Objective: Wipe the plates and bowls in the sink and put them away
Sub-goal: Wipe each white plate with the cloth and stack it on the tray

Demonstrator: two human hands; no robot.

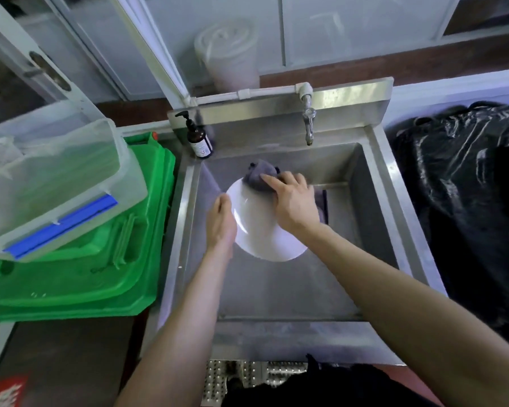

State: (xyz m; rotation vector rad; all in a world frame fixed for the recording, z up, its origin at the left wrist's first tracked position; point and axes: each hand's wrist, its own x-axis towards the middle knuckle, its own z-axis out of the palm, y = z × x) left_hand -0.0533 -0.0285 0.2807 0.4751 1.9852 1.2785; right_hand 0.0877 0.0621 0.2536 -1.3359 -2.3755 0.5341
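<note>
A white plate (262, 233) is held tilted over the steel sink (373, 218). My left hand (221, 223) grips the plate's left rim, thumb side against the edge. My right hand (291, 201) presses a grey cloth (260, 174) onto the plate's upper part, fingers curled over the cloth. A dark item (323, 207) lies in the basin behind my right wrist, mostly hidden.
A tap (309, 121) hangs over the basin's back; a brown pump bottle (199, 139) stands at the back left corner. Left of the sink sit a green bin lid (106, 271) and a clear plastic box (56, 183). A black plastic bag (467, 186) lies on the right.
</note>
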